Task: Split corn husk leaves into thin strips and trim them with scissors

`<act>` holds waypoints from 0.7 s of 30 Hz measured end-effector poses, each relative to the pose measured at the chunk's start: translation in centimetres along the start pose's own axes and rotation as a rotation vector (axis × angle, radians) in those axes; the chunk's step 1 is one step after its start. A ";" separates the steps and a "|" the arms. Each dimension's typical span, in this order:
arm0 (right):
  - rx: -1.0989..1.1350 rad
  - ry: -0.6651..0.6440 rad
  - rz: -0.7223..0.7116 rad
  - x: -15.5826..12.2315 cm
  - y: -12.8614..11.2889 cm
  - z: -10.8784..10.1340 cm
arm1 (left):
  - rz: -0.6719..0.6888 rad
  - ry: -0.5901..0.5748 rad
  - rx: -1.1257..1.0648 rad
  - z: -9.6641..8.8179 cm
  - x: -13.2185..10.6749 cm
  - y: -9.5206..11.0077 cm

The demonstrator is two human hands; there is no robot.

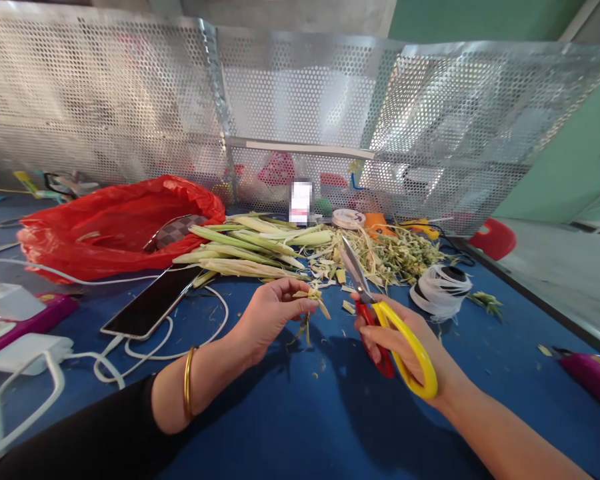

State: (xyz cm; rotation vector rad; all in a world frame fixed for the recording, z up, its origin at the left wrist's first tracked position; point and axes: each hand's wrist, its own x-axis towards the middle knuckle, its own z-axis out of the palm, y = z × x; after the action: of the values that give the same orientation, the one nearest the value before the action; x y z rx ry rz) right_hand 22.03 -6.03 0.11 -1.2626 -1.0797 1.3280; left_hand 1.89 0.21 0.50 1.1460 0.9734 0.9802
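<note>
Between thumb and fingers, my left hand pinches a small piece of dried plant husk, whose thin ends hang below the fingertips. My right hand is wrapped round scissors with one yellow and one red handle. Their blades point up and away, closed or nearly so, and apart from the husk piece. Behind my left hand lies a pile of long pale-green husk leaves. Dried shreds and trimmings are heaped beyond the scissors. Small cut scraps lie on the blue table.
A red plastic bag stands at the left, beside a phone with white cables. White twine on a spool sits to the right, near a purple object. A perforated metal screen closes off the back.
</note>
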 end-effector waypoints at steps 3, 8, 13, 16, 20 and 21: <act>0.046 -0.050 0.005 0.0 0.2 -0.2 | 0.104 -0.010 0.053 0.2 -0.2 -0.2; 0.097 -0.102 0.044 0.2 0.9 -0.2 | 0.470 -0.043 0.375 0.5 -1.2 -0.2; 0.260 -0.134 0.054 0.4 1.1 0.6 | 0.696 -0.227 0.568 0.9 -2.3 -0.3; 0.261 -0.133 0.108 0.4 1.0 1.0 | 0.734 -0.326 0.628 1.0 -2.2 -0.6; 0.234 -0.110 0.088 0.4 1.3 1.1 | 0.707 -0.392 0.676 0.9 -1.9 -1.1; 0.230 -0.106 0.076 0.4 1.3 1.0 | 0.690 -0.405 0.681 0.9 -1.9 -1.2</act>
State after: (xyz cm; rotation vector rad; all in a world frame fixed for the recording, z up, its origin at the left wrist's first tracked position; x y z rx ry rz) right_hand 20.90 -5.79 -1.18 -1.0813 -0.9278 1.5447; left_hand 2.36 -1.99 -0.36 2.2533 0.5806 0.8947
